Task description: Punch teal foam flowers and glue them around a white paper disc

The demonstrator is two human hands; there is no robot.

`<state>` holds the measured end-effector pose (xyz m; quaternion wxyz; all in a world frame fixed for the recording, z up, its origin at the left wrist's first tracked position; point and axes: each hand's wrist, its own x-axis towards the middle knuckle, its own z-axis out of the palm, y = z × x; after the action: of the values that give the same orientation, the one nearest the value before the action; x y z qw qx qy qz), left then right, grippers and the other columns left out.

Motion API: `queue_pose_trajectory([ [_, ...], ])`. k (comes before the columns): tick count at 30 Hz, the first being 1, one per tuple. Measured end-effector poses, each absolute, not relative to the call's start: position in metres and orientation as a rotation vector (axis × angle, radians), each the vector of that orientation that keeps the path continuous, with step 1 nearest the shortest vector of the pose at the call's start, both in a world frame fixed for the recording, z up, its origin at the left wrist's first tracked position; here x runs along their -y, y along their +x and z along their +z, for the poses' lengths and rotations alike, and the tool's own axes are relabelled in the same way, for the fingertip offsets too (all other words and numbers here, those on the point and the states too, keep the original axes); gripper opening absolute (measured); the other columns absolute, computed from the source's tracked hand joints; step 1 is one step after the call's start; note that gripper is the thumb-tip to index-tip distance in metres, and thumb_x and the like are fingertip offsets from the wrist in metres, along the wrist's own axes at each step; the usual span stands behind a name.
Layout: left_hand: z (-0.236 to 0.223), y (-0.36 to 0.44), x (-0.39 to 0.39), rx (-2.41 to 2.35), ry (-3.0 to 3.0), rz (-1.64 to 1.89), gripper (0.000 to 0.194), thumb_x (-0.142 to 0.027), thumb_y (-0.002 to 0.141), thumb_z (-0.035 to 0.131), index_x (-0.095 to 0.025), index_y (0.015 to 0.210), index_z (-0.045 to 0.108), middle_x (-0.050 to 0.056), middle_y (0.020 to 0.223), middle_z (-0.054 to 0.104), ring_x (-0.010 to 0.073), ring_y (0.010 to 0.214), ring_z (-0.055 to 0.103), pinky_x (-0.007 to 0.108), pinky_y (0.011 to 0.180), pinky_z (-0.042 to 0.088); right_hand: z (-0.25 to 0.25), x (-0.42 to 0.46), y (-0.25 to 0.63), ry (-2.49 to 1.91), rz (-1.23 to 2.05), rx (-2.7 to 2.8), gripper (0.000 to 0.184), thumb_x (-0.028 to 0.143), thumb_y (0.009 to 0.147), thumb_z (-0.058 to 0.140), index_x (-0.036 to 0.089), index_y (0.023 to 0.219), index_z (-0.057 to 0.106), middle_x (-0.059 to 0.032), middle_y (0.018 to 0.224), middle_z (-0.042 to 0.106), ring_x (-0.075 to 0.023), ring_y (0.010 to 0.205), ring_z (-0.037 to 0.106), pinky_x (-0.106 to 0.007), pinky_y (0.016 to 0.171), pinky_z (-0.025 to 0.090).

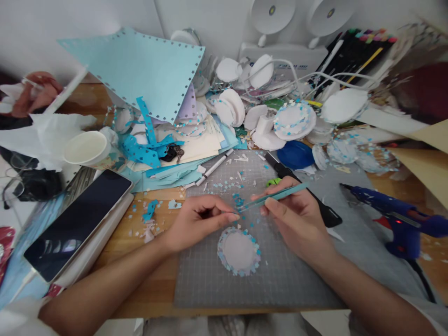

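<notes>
My right hand (297, 219) is closed round teal tweezers (276, 197), whose tips point left toward my left hand's fingertips. My left hand (201, 219) is pinched shut just above a white paper disc (239, 251) rimmed with small blue and lilac confetti; what it pinches is too small to make out. The disc lies on a grey cutting mat (280, 275). Loose blue confetti bits (238, 199) are scattered on the mat just beyond my fingers.
A blue glue gun (392, 214) lies at the right, a black craft knife (304, 191) behind my right hand. A phone (79, 219), paper cup (86, 148) and blue punched paper (140, 70) sit left. Stacked decorated discs (294, 119) crowd the back. Another person's hand (33, 95) shows far left.
</notes>
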<state>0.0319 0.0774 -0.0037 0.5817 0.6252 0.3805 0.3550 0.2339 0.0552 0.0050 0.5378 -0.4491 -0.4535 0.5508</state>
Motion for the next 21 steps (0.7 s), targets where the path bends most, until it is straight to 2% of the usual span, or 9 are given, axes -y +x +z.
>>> queue_pose_trajectory([
  [7, -0.003, 0.032, -0.077, -0.881, 1.489, 0.812, 0.018, -0.029, 0.077, 0.070, -0.013, 0.068, 0.070, -0.003, 0.049, 0.045, 0.0062, 0.046, 0.035, 0.018, 0.041, 0.029, 0.001, -0.052, 0.234, -1.098, 1.325, 1.110, 0.012, 0.025, 0.078, 0.070, 0.025, 0.083, 0.059, 0.0023, 0.078, 0.066, -0.0121, 0.061, 0.061, -0.027, 0.055, 0.051],
  [12, -0.001, 0.033, -0.078, -0.899, 1.551, 0.851, 0.017, -0.029, 0.078, 0.070, -0.013, 0.073, 0.073, -0.001, 0.051, 0.055, 0.0066, 0.045, 0.040, 0.018, 0.041, 0.031, 0.007, -0.057, 0.234, -1.066, 1.338, 0.980, 0.012, 0.025, 0.075, 0.072, 0.024, 0.079, 0.061, 0.0025, 0.074, 0.063, -0.0096, 0.055, 0.056, -0.024, 0.051, 0.048],
  [17, 0.001, 0.033, -0.077, -0.967, 1.650, 0.963, 0.015, -0.022, 0.085, 0.062, -0.014, 0.082, 0.075, 0.005, 0.075, 0.072, 0.0115, 0.062, 0.060, 0.020, 0.055, 0.045, 0.014, -0.063, 0.242, -1.039, 1.393, 0.763, 0.012, 0.023, 0.072, 0.073, 0.023, 0.075, 0.062, 0.0009, 0.077, 0.067, -0.0081, 0.059, 0.052, -0.022, 0.055, 0.046],
  [21, -0.004, 0.033, -0.077, -1.054, 1.793, 1.161, 0.014, -0.015, 0.084, 0.064, -0.018, 0.093, 0.074, 0.002, 0.072, 0.066, 0.0109, 0.065, 0.055, 0.021, 0.059, 0.043, 0.016, -0.064, 0.246, -1.040, 1.332, 0.748, 0.011, 0.022, 0.071, 0.074, 0.026, 0.077, 0.065, 0.0012, 0.078, 0.067, -0.0093, 0.061, 0.055, -0.022, 0.055, 0.046],
])
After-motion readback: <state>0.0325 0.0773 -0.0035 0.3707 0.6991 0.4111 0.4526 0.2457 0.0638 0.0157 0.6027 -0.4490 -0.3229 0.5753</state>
